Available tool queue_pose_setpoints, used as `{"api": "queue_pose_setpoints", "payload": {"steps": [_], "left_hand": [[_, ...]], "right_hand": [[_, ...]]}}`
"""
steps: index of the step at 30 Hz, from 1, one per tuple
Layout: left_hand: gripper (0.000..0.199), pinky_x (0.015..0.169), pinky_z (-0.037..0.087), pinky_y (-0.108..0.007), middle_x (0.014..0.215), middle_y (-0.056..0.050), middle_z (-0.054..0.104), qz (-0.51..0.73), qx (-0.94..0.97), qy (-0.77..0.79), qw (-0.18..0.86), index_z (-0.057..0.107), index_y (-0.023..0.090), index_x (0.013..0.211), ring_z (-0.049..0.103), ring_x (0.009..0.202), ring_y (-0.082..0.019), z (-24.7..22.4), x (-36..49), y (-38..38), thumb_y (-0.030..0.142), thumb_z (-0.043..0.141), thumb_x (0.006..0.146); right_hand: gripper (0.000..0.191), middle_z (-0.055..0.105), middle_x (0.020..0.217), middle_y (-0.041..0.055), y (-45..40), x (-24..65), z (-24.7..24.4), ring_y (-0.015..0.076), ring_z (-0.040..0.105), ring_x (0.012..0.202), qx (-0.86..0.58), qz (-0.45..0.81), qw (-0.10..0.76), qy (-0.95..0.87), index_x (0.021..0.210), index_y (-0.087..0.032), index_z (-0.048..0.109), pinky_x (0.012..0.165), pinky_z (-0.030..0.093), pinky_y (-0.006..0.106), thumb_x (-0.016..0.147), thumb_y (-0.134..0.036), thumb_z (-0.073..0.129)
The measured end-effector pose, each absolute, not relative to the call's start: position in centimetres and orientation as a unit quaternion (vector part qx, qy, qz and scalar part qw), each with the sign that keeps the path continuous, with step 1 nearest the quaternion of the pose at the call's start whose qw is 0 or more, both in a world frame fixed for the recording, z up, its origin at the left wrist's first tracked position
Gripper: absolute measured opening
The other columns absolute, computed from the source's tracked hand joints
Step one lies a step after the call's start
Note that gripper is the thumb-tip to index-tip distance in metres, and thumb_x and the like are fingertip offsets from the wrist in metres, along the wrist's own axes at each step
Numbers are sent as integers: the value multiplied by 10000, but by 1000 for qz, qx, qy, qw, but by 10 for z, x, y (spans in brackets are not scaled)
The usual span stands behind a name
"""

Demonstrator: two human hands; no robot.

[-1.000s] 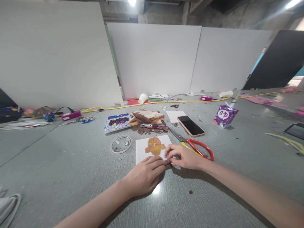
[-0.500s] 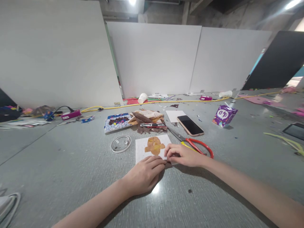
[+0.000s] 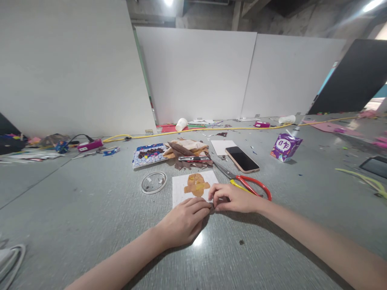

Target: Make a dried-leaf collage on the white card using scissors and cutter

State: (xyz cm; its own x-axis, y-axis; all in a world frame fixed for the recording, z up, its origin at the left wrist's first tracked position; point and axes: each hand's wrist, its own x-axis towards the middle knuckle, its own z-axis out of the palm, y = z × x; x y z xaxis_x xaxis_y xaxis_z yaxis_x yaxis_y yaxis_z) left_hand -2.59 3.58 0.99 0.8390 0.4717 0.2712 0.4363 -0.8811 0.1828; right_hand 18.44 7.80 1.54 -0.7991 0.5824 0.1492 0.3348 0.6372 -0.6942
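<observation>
A white card (image 3: 178, 183) lies flat in front of me, with orange-brown paper pieces (image 3: 196, 185) stuck on it in a rounded shape with a crossing band. My left hand (image 3: 187, 219) rests over the card's near edge, its fingers closed and bent down. From the right, my right hand (image 3: 231, 198) meets it at the card's near right corner, thumb and forefinger pinched. Between both sets of fingertips a small dark brown scrap (image 3: 211, 205) shows, mostly hidden. Red-handled scissors (image 3: 254, 183) lie just beyond my right hand.
Beyond the card lie crumpled brown paper (image 3: 187, 149), a marker (image 3: 193, 159), a patterned tray (image 3: 149, 155) and a phone (image 3: 242, 159). A tape ring (image 3: 154, 192) sits left. A purple drink carton (image 3: 286, 148) stands right. A yellow cable (image 3: 205, 129) crosses the back.
The brown scrap between my fingertips shows less than before. My right hand's fingertips have shifted very slightly; my left hand stays in place.
</observation>
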Motion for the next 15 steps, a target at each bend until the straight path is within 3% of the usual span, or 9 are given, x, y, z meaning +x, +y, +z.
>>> {"api": "queue_pose_setpoints", "payload": {"steps": [15], "left_hand": [[300, 899, 406, -337, 1091, -72, 556, 180, 948, 242, 100, 482, 150, 1076, 461, 1048, -179, 7, -28, 36, 82, 378, 803]], "right_hand": [[157, 576, 892, 11, 75, 181, 18, 109, 548, 794, -310, 325, 206, -869, 698, -170, 625, 738, 417, 247, 797, -156, 504]]}}
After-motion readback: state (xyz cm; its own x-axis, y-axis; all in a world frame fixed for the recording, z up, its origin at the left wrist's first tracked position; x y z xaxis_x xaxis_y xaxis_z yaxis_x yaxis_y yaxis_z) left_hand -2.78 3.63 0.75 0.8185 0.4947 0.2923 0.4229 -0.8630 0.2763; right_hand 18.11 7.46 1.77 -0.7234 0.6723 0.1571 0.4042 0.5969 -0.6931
